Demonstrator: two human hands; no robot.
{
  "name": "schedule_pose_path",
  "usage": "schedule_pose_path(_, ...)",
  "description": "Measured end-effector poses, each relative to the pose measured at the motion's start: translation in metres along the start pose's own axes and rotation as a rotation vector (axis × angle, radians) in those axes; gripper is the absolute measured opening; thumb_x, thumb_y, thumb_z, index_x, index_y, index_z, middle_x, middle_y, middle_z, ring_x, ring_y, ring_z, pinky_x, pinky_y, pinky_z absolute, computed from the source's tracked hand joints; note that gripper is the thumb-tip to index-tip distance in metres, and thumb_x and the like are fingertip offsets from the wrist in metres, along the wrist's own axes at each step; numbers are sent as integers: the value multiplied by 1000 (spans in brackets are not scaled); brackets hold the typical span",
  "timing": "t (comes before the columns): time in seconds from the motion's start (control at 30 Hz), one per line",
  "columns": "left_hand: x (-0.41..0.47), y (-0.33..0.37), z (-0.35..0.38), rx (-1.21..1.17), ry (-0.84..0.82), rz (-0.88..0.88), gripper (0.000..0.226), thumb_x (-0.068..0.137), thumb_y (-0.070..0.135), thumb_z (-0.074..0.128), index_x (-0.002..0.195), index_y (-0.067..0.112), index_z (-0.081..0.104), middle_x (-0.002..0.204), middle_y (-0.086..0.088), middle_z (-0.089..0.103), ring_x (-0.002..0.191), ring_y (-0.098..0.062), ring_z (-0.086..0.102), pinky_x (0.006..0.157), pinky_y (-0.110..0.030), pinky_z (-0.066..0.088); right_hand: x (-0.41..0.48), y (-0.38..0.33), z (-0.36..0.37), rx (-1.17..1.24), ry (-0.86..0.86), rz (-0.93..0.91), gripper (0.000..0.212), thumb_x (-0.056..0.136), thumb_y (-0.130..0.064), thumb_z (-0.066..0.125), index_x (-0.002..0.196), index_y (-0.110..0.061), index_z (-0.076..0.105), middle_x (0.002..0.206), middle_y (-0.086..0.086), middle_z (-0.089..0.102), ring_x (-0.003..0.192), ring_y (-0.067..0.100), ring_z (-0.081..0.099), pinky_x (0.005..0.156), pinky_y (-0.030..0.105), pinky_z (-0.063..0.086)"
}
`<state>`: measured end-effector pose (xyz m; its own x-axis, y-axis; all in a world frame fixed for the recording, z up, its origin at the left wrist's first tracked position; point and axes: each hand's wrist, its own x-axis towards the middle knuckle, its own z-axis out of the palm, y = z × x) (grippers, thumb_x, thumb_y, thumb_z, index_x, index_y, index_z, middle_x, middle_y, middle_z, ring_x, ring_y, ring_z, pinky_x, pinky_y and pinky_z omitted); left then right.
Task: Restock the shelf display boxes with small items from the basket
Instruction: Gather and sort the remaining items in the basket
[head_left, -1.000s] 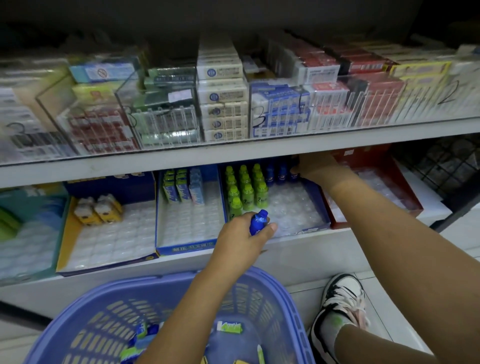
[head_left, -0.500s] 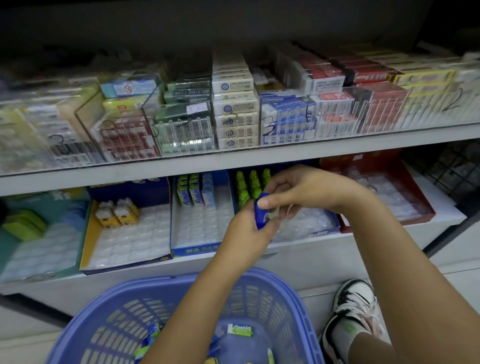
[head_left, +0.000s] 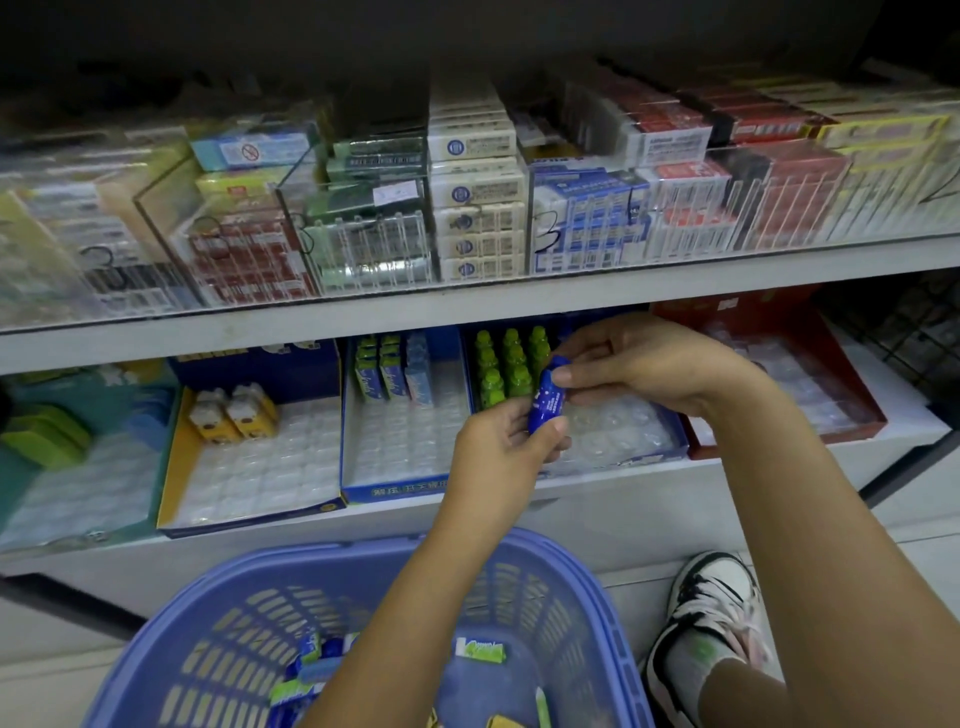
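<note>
Bottle (head_left: 545, 397), being held before the box (head_left: 639, 460): left hand (head_left: 501, 452) curling round its base, right hand (head_left: 639, 364) pinching its cap (probably light, rigid, slick; waist looking safest to grip).

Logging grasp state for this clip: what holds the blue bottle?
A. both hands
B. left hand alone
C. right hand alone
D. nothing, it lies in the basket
A: the left hand grips the bottle low down, and the right hand pinches its top.
</note>
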<state>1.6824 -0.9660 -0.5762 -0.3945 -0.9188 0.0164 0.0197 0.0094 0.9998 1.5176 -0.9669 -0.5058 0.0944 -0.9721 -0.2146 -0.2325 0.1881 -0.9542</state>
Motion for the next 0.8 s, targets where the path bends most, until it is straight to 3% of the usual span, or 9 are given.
schedule_pose_path(0.2,9,-4,11,25,123,21,29,83,5,69,108,17,59,98,0,68,90,-18,67,85,-34,54,2,-6,2,-57,138,36,26,75,-10,75,99,-4,66,94,14,70,83,18,69,68,18,58)
schedule_pose_path(0.3,12,-8,12,103,177,44,35,81,6,72,113,11,60,99,0,68,91,-16,67,83,-29,54,3,-8,2,-64,168,69,28,75,-6,75,101,-1,65,95,15,70,81,19,70,67,19,58)
schedule_pose_path(0.37,14,-9,12,129,220,65,33,78,6,74,106,15,59,100,-1,67,89,-15,67,81,-27,54,3,-9,3,-50,157,69,28,76,-2,73,102,0,64,97,16,69,79,15,70,66,18,57)
schedule_pose_path(0.57,19,-5,15,209,329,140,32,75,10,78,93,21,54,84,12,61,74,-1,61,67,-12,51,6,-11,12,-51,212,106,22,74,-8,75,82,-16,56,87,8,67,73,16,69,66,20,58)
schedule_pose_path(0.67,13,-4,14,299,272,126,32,81,20,73,108,18,55,87,12,61,76,-1,61,66,-11,49,7,-10,9,8,311,31,23,76,-3,74,96,-8,62,93,8,67,73,11,66,65,18,58)
schedule_pose_path(0.73,2,-8,9,479,169,168,36,88,28,64,121,17,56,103,7,64,91,-8,61,79,-17,49,9,-7,3,-10,389,-16,28,78,-3,72,105,0,63,98,13,67,76,13,65,71,22,58)
schedule_pose_path(0.8,-9,-13,2,737,35,241,36,93,33,55,127,19,56,123,5,61,109,-10,56,90,-18,40,12,-4,-1,-171,464,-14,27,80,-12,72,103,1,65,98,14,68,79,17,66,74,21,57)
